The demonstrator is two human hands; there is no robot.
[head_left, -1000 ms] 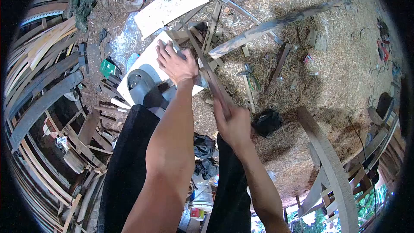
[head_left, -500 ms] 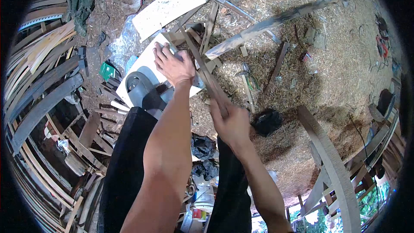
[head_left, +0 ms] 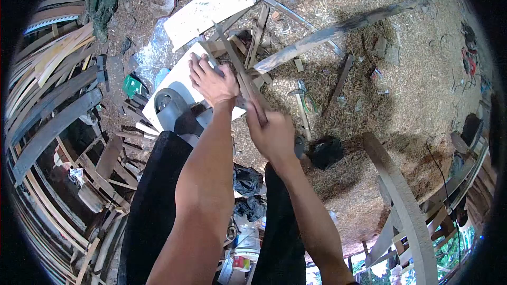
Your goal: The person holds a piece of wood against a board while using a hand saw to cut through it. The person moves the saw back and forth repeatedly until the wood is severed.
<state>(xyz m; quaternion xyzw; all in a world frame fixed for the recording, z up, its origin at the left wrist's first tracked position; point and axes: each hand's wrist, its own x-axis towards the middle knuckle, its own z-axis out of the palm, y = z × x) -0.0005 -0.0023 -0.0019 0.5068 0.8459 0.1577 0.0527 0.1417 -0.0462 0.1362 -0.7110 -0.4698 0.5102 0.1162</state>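
Observation:
My right hand [head_left: 272,134] is closed round the lower end of a handsaw [head_left: 240,71], a long brownish blade that narrows toward its far tip. The blade runs just right of my left hand [head_left: 214,79], which presses down on a grey strip of wood [head_left: 212,62] with fingers on one side and thumb on the other. Most of that strip is hidden under the palm. Beneath it lies a white board [head_left: 165,82], and a dark grey machine part with a round end [head_left: 169,106] rests on the board near my left knee.
A long weathered plank [head_left: 327,34] lies across sawdust-covered ground. Pliers [head_left: 309,103] and a black plastic bag [head_left: 326,152] are right of my hands. Another white board [head_left: 208,10] lies ahead. Stacked timber [head_left: 53,111] fills the left side; a curved beam [head_left: 401,200] stands at right.
My right hand has moved forward and slightly left, pushing the saw along beside my left hand. The left hand stays in place.

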